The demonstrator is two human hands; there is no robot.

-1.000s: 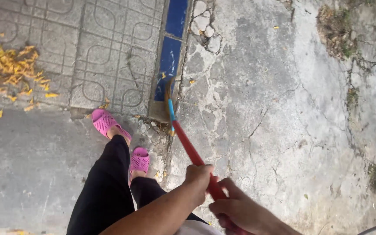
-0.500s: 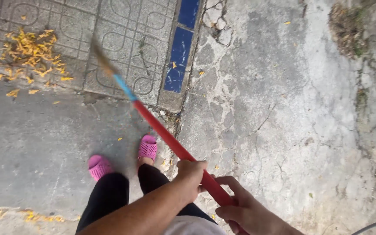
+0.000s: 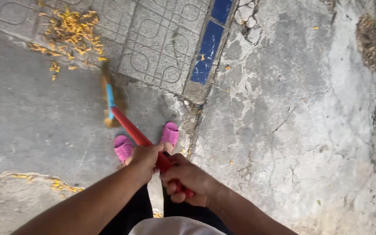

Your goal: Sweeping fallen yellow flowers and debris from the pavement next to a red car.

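Fingers of both hands wrap the red broom handle (image 3: 132,128): left hand (image 3: 146,157) higher up, right hand (image 3: 188,179) just below it. Broom head (image 3: 109,99) is blurred, near the yellow petal pile (image 3: 72,29) on the patterned tiles (image 3: 153,39). We'd keep bristles low and use short strokes toward 1 pile, clear of the pink sandals (image 3: 146,141).

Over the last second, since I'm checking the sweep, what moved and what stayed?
The broom head swung from the blue tiles leftward toward the yellow petals. Both feet in pink slippers shifted as well. The left hand and right hand kept their grip on the red handle.
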